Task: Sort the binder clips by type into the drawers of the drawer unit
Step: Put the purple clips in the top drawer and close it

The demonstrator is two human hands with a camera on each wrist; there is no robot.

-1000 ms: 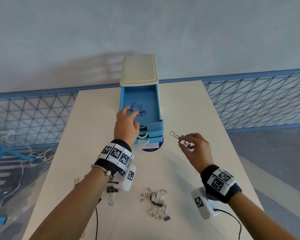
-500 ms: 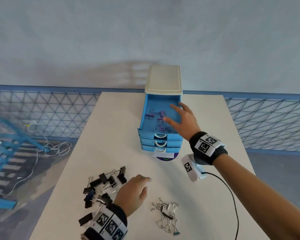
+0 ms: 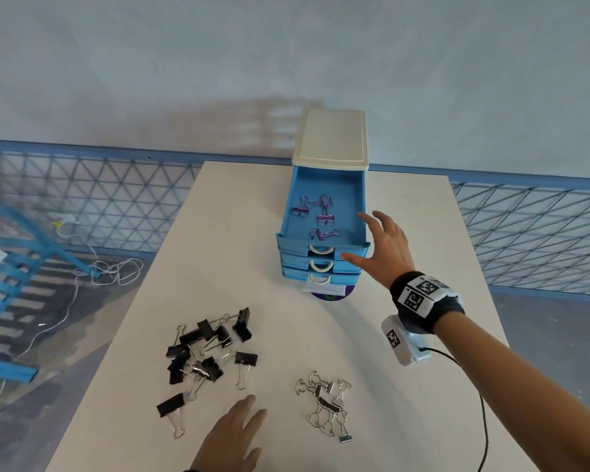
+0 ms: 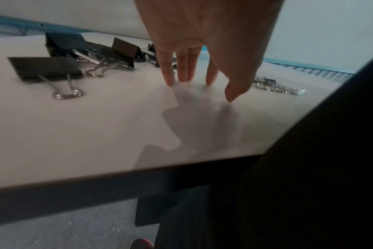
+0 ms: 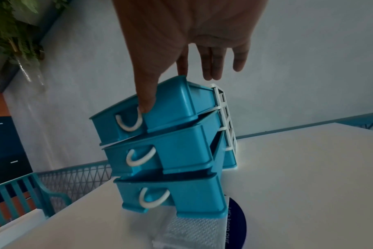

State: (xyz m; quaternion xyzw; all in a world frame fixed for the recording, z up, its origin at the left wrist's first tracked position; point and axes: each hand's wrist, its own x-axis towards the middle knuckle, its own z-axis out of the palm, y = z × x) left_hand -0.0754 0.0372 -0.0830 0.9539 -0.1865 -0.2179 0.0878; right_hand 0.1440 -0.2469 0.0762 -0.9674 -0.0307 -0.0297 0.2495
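The drawer unit (image 3: 331, 137) has a white top and three blue drawers, all drawn forward. Its top drawer (image 3: 349, 199) lies open with three purple clips (image 3: 324, 216) inside. My right hand (image 3: 372, 240) is spread at that drawer's front right corner. Its thumb (image 5: 146, 101) presses the drawer front beside the white handle (image 5: 128, 126), and the fingers reach over the rim. My left hand (image 3: 239, 427) lies flat near the table's front edge, fingertips (image 4: 168, 79) on the tabletop, holding nothing. Black clips (image 3: 208, 349) lie left of it and silver clips (image 3: 327, 407) right.
A purple disc with a white card (image 3: 327, 294) sits under the unit's front. A black cable (image 3: 484, 420) trails from my right wrist. Blue mesh railing (image 3: 82, 199) runs behind the white table (image 3: 252, 267). The table's near edge (image 4: 117, 175) is close to my left hand.
My right hand released its clip into the top drawer and moved to the drawer's front corner. My left hand left the drawer and came back to the table's near edge.
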